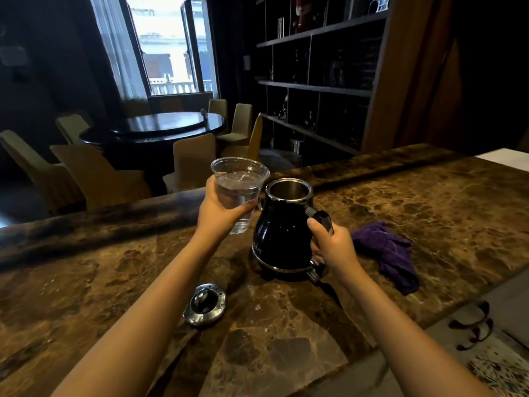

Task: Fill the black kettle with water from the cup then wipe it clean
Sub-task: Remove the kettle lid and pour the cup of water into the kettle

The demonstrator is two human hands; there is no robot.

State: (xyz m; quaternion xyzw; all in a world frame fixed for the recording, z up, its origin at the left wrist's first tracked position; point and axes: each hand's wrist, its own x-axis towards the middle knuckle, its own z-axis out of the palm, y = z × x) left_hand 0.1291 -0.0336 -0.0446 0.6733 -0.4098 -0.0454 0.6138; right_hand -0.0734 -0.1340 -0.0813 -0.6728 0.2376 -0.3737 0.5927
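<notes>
The black kettle (282, 239) stands upright on the brown marble counter (429, 213), its steel-rimmed mouth uncovered. My right hand (333, 246) is wrapped around its handle on the right side. My left hand (220, 213) holds a clear plastic cup (239, 193) upright just left of the kettle's mouth, close to its rim; the cup is mostly full of water. The kettle's round metal lid (204, 305) lies on the counter in front of the kettle, between my forearms. A crumpled purple cloth (389, 253) lies to the right of the kettle.
The counter has a raised ledge (114, 216) along its far edge. Beyond it stand a round dark dining table (160, 127) with several chairs and a dark shelving unit (317, 87). A patterned floor area (492, 365) shows at lower right past the counter's edge.
</notes>
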